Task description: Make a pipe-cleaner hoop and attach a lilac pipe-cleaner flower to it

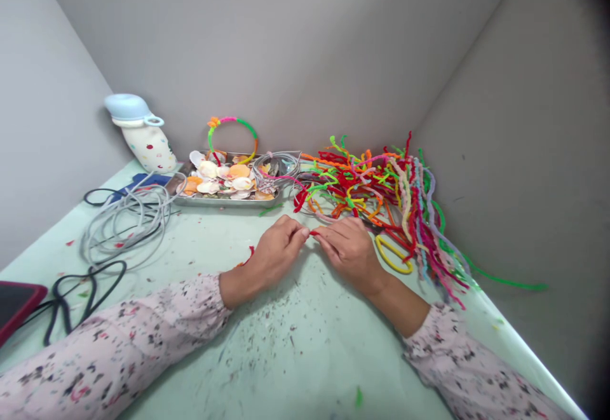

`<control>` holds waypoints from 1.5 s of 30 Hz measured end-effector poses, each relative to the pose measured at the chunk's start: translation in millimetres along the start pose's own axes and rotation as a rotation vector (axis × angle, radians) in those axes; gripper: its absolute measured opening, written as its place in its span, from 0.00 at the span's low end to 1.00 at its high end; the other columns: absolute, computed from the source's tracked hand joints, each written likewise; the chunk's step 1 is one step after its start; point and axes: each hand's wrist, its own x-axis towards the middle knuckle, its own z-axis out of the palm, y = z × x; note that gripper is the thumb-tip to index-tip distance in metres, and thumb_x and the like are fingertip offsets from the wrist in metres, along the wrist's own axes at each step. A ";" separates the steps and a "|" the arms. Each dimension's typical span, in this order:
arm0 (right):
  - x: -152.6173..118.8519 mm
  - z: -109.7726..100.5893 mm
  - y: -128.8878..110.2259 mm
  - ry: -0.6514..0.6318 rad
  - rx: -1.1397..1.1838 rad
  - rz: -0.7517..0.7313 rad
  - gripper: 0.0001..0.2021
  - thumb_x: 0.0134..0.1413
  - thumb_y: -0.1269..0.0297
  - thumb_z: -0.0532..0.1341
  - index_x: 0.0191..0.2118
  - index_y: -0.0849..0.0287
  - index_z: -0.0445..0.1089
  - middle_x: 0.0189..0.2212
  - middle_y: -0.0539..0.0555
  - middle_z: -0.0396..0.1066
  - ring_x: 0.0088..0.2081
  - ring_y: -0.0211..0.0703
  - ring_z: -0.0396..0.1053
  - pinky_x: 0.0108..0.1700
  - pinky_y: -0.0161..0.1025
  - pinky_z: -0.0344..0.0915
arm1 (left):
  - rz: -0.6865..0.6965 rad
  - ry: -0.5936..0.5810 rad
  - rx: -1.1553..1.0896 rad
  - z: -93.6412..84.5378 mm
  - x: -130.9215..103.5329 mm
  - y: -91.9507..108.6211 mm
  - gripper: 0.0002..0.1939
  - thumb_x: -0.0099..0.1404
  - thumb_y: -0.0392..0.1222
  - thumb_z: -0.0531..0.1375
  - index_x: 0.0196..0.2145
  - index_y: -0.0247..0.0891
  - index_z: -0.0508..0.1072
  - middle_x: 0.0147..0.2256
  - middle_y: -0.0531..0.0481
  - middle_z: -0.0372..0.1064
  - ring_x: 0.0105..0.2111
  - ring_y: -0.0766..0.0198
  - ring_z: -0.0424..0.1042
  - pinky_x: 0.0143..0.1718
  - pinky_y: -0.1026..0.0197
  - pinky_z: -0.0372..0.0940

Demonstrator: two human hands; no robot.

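My left hand point(277, 250) and my right hand point(351, 251) meet above the middle of the table, both with fingers closed in a pinch. Between their fingertips shows a short bit of red pipe cleaner point(313, 233); most of it is hidden by the fingers. A red fuzzy scrap point(251, 252) lies just behind my left wrist. Close to my right hand, a big tangled heap of coloured pipe cleaners point(362, 182) spreads over the back right. A yellow loop point(393, 255), like a scissors handle, pokes out beside my right wrist.
A metal tray point(223, 203) of seashells point(241, 183) stands at the back, with a multicoloured pipe-cleaner ring point(245, 126) upright on it. Left of it are a white bottle point(149, 147) with a blue lid, coiled grey cable point(126, 223), black cord point(90, 290) and a red-edged device point(21, 305). Walls enclose the table.
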 end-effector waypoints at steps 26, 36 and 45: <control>-1.5 -0.2 0.7 -0.005 -0.012 0.029 0.08 0.61 0.67 0.55 0.37 0.58 0.72 0.30 0.54 0.72 0.40 0.46 0.67 0.44 0.44 0.57 | 0.084 0.031 -0.143 0.7 -0.9 -7.9 0.13 0.64 0.32 0.50 0.44 0.38 0.69 0.39 0.49 0.68 0.40 0.63 0.67 0.42 0.60 0.62; -1.9 0.1 1.1 -0.002 -0.018 0.042 0.09 0.62 0.66 0.55 0.37 0.57 0.72 0.31 0.54 0.73 0.40 0.46 0.68 0.42 0.44 0.58 | 0.187 0.085 -0.059 4.6 0.4 -11.2 0.11 0.61 0.29 0.55 0.39 0.39 0.72 0.37 0.50 0.67 0.33 0.66 0.66 0.37 0.62 0.64; -2.2 -0.2 0.9 -0.010 0.000 0.017 0.08 0.61 0.67 0.55 0.38 0.57 0.73 0.30 0.54 0.73 0.40 0.45 0.68 0.44 0.43 0.58 | 0.172 0.116 -0.016 3.6 0.2 -11.5 0.06 0.61 0.32 0.59 0.36 0.38 0.73 0.35 0.50 0.67 0.32 0.67 0.66 0.35 0.64 0.63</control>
